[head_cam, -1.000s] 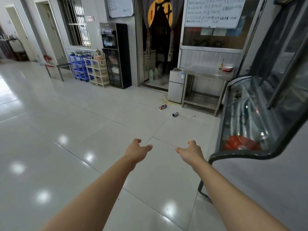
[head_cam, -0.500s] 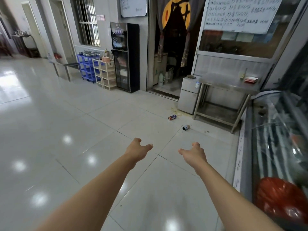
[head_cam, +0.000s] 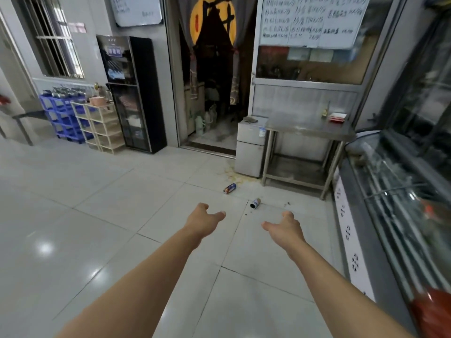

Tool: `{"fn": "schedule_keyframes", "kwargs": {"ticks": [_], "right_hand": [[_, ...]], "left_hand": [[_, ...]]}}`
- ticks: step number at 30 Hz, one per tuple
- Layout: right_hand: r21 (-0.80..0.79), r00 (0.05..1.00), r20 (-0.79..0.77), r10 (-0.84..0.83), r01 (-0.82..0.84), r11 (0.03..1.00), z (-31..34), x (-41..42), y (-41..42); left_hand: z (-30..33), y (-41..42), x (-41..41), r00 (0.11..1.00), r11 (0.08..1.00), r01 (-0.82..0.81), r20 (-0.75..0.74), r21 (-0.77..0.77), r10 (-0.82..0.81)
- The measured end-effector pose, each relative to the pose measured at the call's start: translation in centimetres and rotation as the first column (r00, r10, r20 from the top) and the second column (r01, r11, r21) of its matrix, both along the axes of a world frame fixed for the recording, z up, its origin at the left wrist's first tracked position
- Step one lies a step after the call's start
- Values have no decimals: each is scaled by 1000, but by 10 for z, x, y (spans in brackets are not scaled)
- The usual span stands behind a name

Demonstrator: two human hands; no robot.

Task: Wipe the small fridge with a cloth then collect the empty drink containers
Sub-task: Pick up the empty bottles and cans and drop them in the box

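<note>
A small silver fridge [head_cam: 250,152] stands ahead against the wall, right of a dark doorway. A grey cloth [head_cam: 250,120] lies crumpled on its top. Two drink cans lie on the floor tiles in front of it: a dark blue and orange can [head_cam: 230,188] and a blue and white can [head_cam: 255,203]. A yellowish stain spreads on the floor beside the fridge. My left hand [head_cam: 202,222] and my right hand [head_cam: 284,228] are stretched forward, both empty with fingers apart, well short of the cans.
A steel table [head_cam: 308,129] with a red tray [head_cam: 337,116] adjoins the fridge on the right. A glass display case [head_cam: 390,203] runs along the right side. A black cabinet [head_cam: 133,93], beige shelves [head_cam: 101,125] and blue crates [head_cam: 59,118] line the left wall.
The view has moved closer to the fridge and cans and turned slightly left. The display case has slid toward the right edge. Both hands stay outstretched and empty.
</note>
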State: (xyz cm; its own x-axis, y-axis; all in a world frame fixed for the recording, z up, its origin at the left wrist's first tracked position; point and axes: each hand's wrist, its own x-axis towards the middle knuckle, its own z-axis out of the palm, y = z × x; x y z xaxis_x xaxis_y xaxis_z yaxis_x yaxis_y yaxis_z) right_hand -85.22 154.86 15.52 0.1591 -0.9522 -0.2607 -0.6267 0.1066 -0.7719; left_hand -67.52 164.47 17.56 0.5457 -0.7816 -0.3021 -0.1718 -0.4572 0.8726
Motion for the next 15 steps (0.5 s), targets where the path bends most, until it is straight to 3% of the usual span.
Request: {"fn": "schedule_keyframes", "kwargs": {"ticks": [9, 15], "right_hand": [[-23, 994, 38, -105, 106, 994, -6, 86, -171], [-26, 992, 34, -121, 122, 992, -10, 145, -312]], "left_hand": [[-5, -187, 90, 994, 994, 110, 4, 0, -110], [-6, -316, 148, 996, 996, 88, 22, 30, -89]]}}
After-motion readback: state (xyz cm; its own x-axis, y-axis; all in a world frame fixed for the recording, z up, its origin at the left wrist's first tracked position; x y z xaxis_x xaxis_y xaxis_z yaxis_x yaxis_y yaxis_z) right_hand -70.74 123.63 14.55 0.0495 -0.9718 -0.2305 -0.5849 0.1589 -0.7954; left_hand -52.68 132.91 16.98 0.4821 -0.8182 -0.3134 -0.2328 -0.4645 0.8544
